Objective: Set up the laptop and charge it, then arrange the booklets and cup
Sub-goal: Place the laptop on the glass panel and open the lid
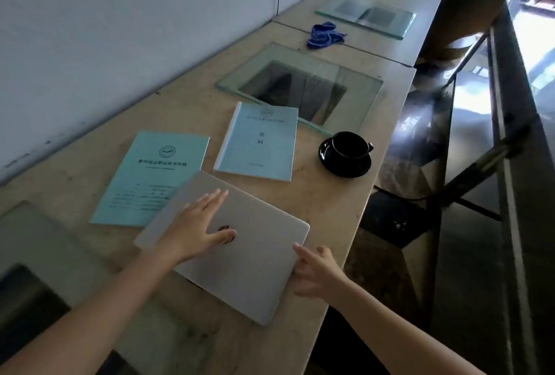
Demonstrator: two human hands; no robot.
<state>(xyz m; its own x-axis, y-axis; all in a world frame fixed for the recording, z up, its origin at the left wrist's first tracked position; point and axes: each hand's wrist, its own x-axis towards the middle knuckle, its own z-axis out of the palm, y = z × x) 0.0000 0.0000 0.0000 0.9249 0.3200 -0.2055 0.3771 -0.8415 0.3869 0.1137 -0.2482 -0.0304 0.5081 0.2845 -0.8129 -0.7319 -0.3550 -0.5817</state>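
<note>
**A:** What are the hands doing nearest to us?

**B:** The right hand (pixel 318 272) is curling its fingers (pixel 300 250) around the near right edge of the closed laptop (pixel 240 257), gripping that rim. The left hand (pixel 198 224) is lying flat on the lid, fingers (pixel 214 197) spread open and holding nothing, just pressing down.

**A:** So the lid is about to be opened?

**B:** That is my reading. To do it well, the left palm should be steadying the base while the right fingers are lifting only the top panel, slowly, so the machine is not sliding toward the surface's (pixel 324 203) edge just right of the right fingers.

**A:** And beyond the fingers?

**B:** The laptop's far corner is overlapping the left booklet (pixel 144 176), just past the left fingertips. The second booklet (pixel 258 142) is lying farther ahead, clear of the laptop. The black cup (pixel 350 145) is sitting on its saucer (pixel 336 164), ahead and to the right of both hands, near the edge.

**A:** Any charger?

**B:** I am not seeing one for certain.
</note>
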